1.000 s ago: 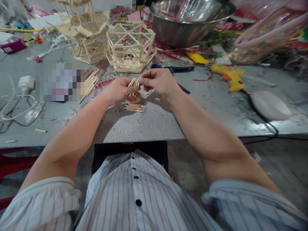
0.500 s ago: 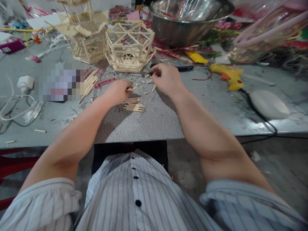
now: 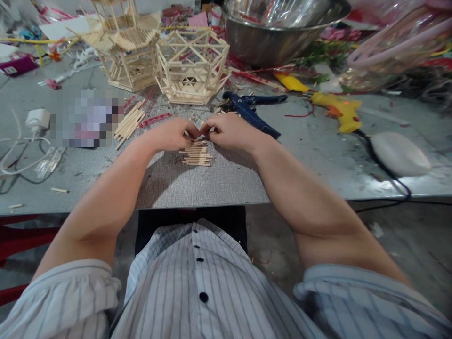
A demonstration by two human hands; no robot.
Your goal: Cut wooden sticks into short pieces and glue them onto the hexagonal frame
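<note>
Half a second earlier, the right hand (image 3: 231, 132) had been over by the pliers (image 3: 249, 113), apart from the left hand (image 3: 173, 133). Now it had drawn back, so that more of the blue handles showed, and the two hands met at the far end of the row (image 3: 197, 157). That put both of them on the work at once, which looked like lining up short sticks side by side.

The fingers of each hand were curled, thumb and forefinger close together, tips nearly meeting; whether they pinched a stick I could not tell. The row lay flat on the table (image 3: 208, 188), just on the person's side of the fingertips, its ends uneven. The longer sticks (image 3: 130, 123) lay loosely bunched beyond the left forearm, while the frame (image 3: 187, 97) stood farther back, well apart from the fingers.
</note>
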